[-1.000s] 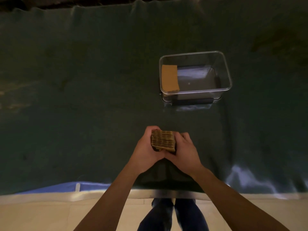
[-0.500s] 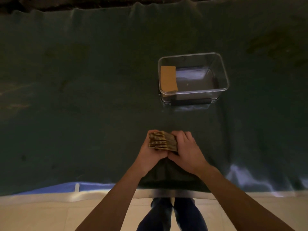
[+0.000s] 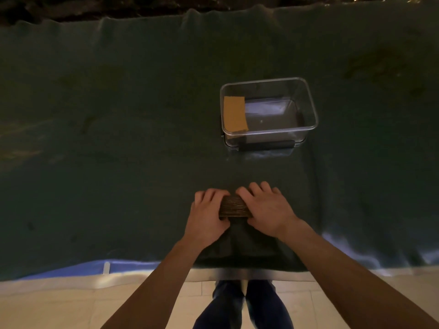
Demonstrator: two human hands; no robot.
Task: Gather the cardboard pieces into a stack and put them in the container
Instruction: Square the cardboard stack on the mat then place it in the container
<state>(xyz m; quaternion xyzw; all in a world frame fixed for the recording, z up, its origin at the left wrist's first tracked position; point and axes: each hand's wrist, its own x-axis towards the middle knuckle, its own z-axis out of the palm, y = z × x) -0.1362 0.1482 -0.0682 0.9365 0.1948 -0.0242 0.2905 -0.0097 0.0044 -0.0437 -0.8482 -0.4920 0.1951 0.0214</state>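
A stack of corrugated cardboard pieces [image 3: 234,207] sits low on the dark green cloth, its ribbed edge facing me. My left hand [image 3: 206,217] grips its left side and my right hand [image 3: 264,210] covers its right side and top. Both hands are closed around the stack. Farther back and slightly right stands a clear plastic container [image 3: 306,100], open at the top. One tan cardboard piece [image 3: 235,113] leans inside it against the left wall.
The dark green cloth [image 3: 118,138] covers the whole table and hangs over the near edge. A blue strip [image 3: 78,269] shows along the front left edge. Pale floor tiles [image 3: 47,307] and my legs lie below.
Both hands have lowered the stack toward the cloth and turned palms down over it. The container and the piece inside it have not moved.
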